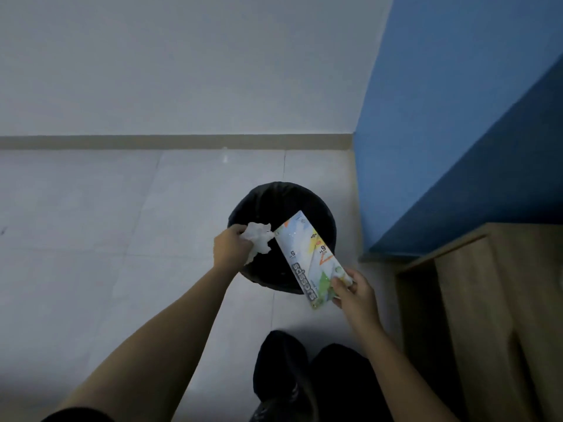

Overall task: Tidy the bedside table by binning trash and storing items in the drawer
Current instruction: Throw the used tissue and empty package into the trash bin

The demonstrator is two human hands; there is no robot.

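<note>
A round black bin (281,197) lined with a dark bag stands on the pale floor below me. My left hand (231,248) grips a crumpled white tissue (259,240) over the bin's left rim. My right hand (355,292) pinches the near end of a flat card package printed "scissors" (307,257). The package slants up and away across the bin's right half.
A wooden bedside table (493,315) stands at the right, its side facing me. A blue panel (457,132) rises behind it. A grey wall with a tan skirting strip (170,142) runs along the back. My dark shoes (304,373) are at the bottom.
</note>
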